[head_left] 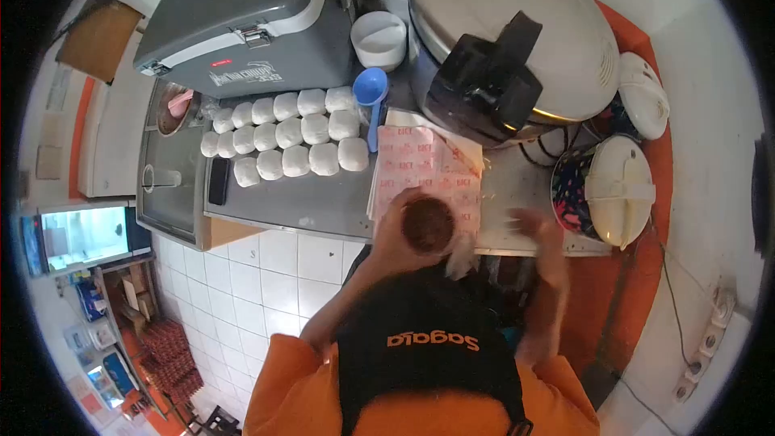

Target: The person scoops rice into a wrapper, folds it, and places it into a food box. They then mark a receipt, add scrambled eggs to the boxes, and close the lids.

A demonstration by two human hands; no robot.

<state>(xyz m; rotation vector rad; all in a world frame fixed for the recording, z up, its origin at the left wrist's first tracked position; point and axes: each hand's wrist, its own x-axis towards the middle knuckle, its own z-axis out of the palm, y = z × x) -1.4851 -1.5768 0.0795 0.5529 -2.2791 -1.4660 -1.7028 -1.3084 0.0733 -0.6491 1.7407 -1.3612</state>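
My left hand is wrapped round a small round container whose reddish-brown contents face up toward me. It is held over the front part of a stack of printed wrapping paper. A crumpled piece of clear plastic hangs just right of the container. My right hand, smeared by motion, is over the counter's front edge at the right, near a dark patterned pot with a cream lid. Left of the paper lie a blue scoop and rows of white wrapped bundles.
A grey cooler box and a large rice cooker stand along the back. Between them is a white bowl. A phone and a clear cup are at the left, and a power strip at the right.
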